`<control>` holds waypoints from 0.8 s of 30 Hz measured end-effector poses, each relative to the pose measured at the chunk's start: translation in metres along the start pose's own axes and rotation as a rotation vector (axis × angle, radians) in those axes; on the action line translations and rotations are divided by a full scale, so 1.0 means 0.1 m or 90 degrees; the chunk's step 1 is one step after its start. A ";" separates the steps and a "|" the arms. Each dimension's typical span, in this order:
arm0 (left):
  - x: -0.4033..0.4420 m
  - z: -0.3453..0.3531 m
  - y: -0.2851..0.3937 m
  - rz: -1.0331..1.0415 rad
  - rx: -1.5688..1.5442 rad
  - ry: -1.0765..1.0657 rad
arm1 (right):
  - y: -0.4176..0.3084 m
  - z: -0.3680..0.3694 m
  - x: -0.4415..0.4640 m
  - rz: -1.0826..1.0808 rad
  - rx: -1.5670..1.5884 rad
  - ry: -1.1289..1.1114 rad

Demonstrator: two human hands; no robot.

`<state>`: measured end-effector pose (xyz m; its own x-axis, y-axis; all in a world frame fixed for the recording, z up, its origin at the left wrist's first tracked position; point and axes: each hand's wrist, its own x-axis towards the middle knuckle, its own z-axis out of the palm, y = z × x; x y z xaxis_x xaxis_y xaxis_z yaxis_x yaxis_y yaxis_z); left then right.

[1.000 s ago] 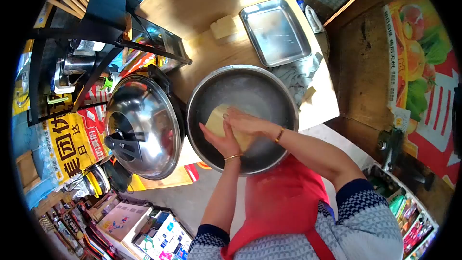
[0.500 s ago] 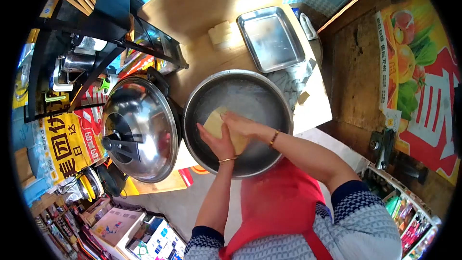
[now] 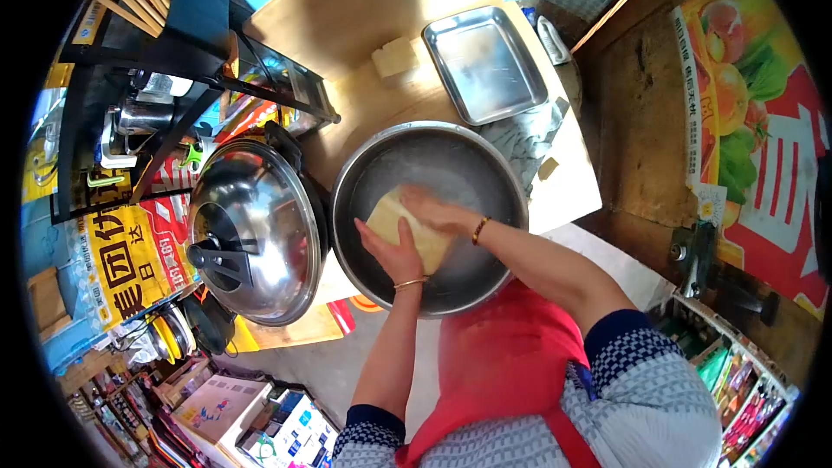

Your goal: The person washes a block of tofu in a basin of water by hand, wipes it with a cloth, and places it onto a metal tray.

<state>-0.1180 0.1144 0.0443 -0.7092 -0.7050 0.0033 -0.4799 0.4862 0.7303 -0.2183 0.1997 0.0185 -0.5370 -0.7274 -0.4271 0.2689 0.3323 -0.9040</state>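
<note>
Dough (image 3: 432,247) in basin (image 3: 451,156), both hands on it.
Left hand (image 3: 394,251) open along dough's near-left side, thumb spread; right hand (image 3: 438,212) pressed on top, finger closure unclear (blur). Yellow banner (image 3: 113,264) at left reads "美团优", "日达"; right-hand poster (image 3: 741,113), fruit and greens, carries "售后无忧". Lidded wok (image 3: 282,273) crowds basin's left; steel tray (image 3: 485,69) beyond, toward right; black rack (image 3: 195,22) far left.
</note>
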 end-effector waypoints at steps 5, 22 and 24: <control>-0.01 0.02 -0.09 0.008 -0.026 0.004 | -0.48 0.10 -0.26 -0.059 -0.550 -0.116; -0.01 0.03 0.27 -0.143 -0.141 0.069 | 0.28 0.36 -0.48 -0.051 -0.126 0.225; 0.00 0.00 0.24 -0.143 -0.111 0.035 | 0.28 0.53 -0.60 -0.171 -0.197 0.381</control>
<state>-0.1299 0.1263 0.0619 -0.5645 -0.8138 -0.1380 -0.5219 0.2223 0.8235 -0.1361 0.2204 0.0197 -0.9221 -0.3843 -0.0452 -0.1253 0.4071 -0.9048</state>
